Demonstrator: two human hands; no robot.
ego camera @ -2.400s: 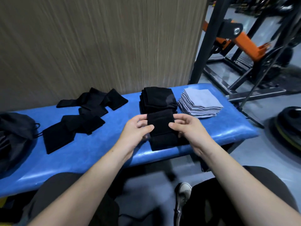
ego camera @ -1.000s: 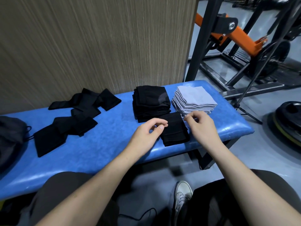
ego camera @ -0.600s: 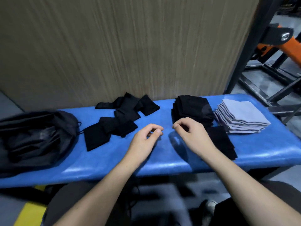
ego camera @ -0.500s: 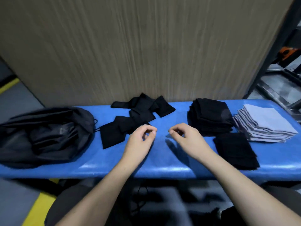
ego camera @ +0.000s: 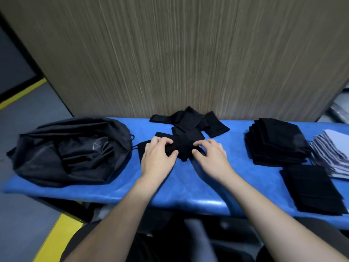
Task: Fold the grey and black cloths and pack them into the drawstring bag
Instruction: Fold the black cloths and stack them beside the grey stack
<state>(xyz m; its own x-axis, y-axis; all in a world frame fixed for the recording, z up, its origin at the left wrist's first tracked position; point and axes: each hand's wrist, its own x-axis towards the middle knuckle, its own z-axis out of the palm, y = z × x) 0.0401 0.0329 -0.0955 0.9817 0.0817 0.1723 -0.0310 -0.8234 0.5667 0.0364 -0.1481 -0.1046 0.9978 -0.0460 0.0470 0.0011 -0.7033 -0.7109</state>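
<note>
Loose black cloths (ego camera: 190, 127) lie in a heap at the back middle of the blue bench (ego camera: 188, 188). My left hand (ego camera: 157, 157) and my right hand (ego camera: 210, 157) both reach into the near end of that heap, fingers curled on one black cloth (ego camera: 184, 148) between them. A stack of folded black cloths (ego camera: 275, 140) stands to the right, with a stack of folded grey cloths (ego camera: 332, 152) beyond it at the frame edge. One folded black cloth (ego camera: 313, 188) lies alone at the bench's front right. The black drawstring bag (ego camera: 66, 150) slumps at the left end.
A wood-grain wall panel (ego camera: 179, 53) rises right behind the bench. Grey floor with a yellow line (ego camera: 51, 237) shows at the left. My dark-clad knees are under the bench's front edge.
My hands left the folded black cloth at the front right and moved left onto the loose black heap, now grasping a cloth. My view swung left, bringing the bag into sight.
</note>
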